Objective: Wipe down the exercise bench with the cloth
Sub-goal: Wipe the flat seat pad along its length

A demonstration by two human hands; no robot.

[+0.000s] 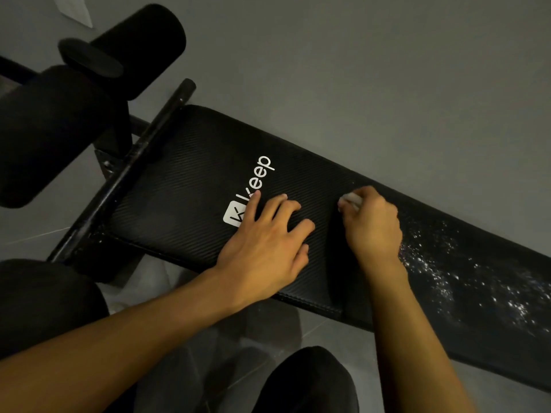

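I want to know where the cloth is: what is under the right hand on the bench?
A bit of white cloth shows at the fingertips of the right hand, on the black bench pad. The rest is covered by the hand.

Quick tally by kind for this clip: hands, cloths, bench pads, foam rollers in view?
Hands: 2, left hand, right hand
Cloths: 1, cloth
Bench pads: 1, bench pad
Foam rollers: 3, foam rollers
Total: 7

Grey tiled floor with a white paper scrap far off.
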